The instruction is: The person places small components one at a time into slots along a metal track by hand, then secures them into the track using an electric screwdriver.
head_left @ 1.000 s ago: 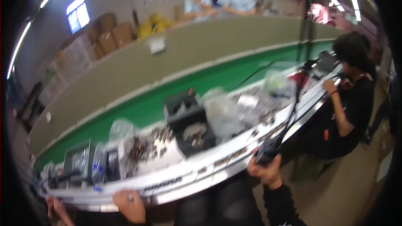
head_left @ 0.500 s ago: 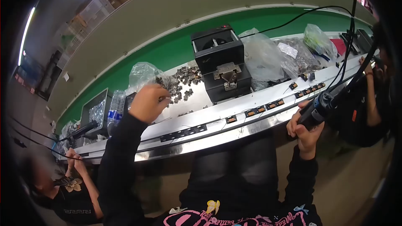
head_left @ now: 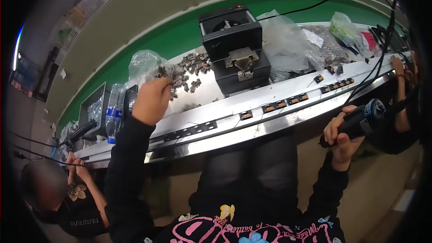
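My right hand is wrapped round a black electric screwdriver, held in front of the bench's near edge with its tip pointing left. My left hand is at the near edge of a pile of small dark metal parts, fingers curled in. Whatever its fingertips hold is hidden. To the right of the pile stands a black machine with a metal fixture on its front. Along the rail lie a row of small black pieces and several black pieces with copper-coloured middles.
A water bottle and a grey bin stand left of my left hand. Plastic bags lie right of the machine. Cables hang at the right. One co-worker sits at the left, another's hand is at the right.
My left hand has moved slightly, and its fingers are now against the pile's edge. My right hand has shifted right with the screwdriver, which has turned more level. The camera view has tilted.
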Motion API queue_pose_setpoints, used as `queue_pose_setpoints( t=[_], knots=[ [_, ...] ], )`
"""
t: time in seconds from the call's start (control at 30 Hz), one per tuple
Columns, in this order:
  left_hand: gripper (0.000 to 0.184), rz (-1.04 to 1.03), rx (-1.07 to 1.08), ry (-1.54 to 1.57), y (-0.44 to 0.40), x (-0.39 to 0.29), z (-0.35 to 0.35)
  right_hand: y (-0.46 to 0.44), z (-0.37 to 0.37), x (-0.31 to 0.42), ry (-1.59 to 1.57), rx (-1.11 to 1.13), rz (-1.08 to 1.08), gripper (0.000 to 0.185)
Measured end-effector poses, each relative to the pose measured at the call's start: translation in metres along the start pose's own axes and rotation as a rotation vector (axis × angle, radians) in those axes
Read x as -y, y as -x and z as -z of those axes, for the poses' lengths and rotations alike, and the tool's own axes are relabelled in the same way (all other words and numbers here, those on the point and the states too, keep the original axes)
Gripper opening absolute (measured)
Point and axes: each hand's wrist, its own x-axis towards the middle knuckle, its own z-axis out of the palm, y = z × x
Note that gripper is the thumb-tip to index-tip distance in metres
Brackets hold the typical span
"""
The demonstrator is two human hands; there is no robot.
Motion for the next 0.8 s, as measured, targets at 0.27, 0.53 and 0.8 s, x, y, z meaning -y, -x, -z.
queue_pose_setpoints(
  t=[0.27,0.53,0.8],
  knots=[
    [0.014,0.089,-0.402,0.249,0.072,-0.098,0.001,-0.014,-0.031,-0.021,-0.025,0.081,-0.023,0.077],
    [0.012,0.106,-0.457,0.262,0.085,-0.116,-0.047,-0.014,-0.048,-0.024,-0.057,0.100,-0.049,0.076],
    [0.016,-0.057,-0.401,0.004,0.078,-0.109,-0.066,-0.001,-0.039,-0.015,-0.038,0.076,-0.047,0.077]
  ],
)
